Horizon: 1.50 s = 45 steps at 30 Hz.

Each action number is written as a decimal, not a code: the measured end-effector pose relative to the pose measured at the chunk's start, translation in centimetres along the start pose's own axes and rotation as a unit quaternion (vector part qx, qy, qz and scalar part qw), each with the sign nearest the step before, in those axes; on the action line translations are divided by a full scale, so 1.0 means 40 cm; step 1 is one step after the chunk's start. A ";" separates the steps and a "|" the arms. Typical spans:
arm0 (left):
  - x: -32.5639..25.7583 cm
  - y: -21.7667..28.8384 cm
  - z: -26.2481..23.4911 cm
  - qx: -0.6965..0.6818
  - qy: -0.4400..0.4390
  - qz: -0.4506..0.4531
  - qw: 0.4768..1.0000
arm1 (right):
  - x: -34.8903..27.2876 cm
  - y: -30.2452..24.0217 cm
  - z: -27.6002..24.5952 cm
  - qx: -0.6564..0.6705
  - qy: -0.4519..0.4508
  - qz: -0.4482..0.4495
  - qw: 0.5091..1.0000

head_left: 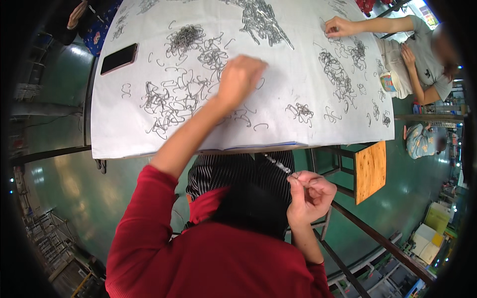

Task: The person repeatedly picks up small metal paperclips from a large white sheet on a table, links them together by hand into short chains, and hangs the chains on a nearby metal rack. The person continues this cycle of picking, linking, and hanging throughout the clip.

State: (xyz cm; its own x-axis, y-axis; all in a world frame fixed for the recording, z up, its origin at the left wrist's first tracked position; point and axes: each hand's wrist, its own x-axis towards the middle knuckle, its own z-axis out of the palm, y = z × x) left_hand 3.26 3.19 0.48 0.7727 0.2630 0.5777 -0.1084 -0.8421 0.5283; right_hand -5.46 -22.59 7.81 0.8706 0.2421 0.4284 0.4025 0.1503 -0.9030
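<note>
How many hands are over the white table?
2: the wearer's left hand, near loose metal hooks at upper centre, and a co-worker's hand at upper right. More may be beyond the frame.

One white-covered table [298,64], one phone [119,58], one wooden-topped stool [370,171], one silvery strand [278,164], one left hand [241,79] and one right hand [310,196] of the wearer, two co-worker's hands [340,27] at the right, and metal hooks [185,37] too many and tangled to count.
</note>
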 end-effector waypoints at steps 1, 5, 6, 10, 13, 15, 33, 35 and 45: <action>0.047 -0.056 0.022 0.068 0.004 0.016 0.998 | -0.002 0.003 -0.004 -0.006 -0.005 -0.001 1.000; 0.160 -0.228 0.099 0.327 -0.122 0.075 0.934 | -0.006 0.005 -0.013 -0.001 -0.006 0.014 1.000; 0.174 -0.245 0.102 0.373 -0.144 0.099 0.911 | -0.010 0.010 -0.013 0.003 -0.006 0.018 1.000; 0.228 -0.265 0.100 0.436 -0.183 0.201 0.858 | -0.013 0.023 -0.010 0.021 0.000 0.028 0.999; 0.220 -0.252 0.108 0.428 -0.196 0.226 0.853 | -0.016 0.038 -0.007 0.018 -0.007 0.021 1.000; 0.206 -0.246 0.100 0.416 -0.202 0.246 0.851 | -0.019 0.042 -0.005 0.017 -0.011 0.025 0.999; -0.104 0.228 -0.139 -0.282 -0.160 -0.229 0.918 | -0.037 0.080 -0.003 -0.021 -0.055 0.031 0.998; -0.149 0.282 -0.154 -0.367 -0.148 -0.266 0.879 | -0.033 0.084 -0.005 -0.019 -0.066 0.033 0.997; -0.203 0.369 -0.215 -0.317 -0.154 -0.244 0.903 | -0.040 0.095 0.015 -0.053 -0.037 0.029 0.998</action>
State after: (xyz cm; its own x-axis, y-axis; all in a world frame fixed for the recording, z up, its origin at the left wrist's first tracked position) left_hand -9.99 -7.33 8.96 0.9522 0.3039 0.0300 0.0316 -0.1959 0.9801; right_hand -5.47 -21.83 3.71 0.8714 0.3179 0.3737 0.3835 0.0338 -0.9229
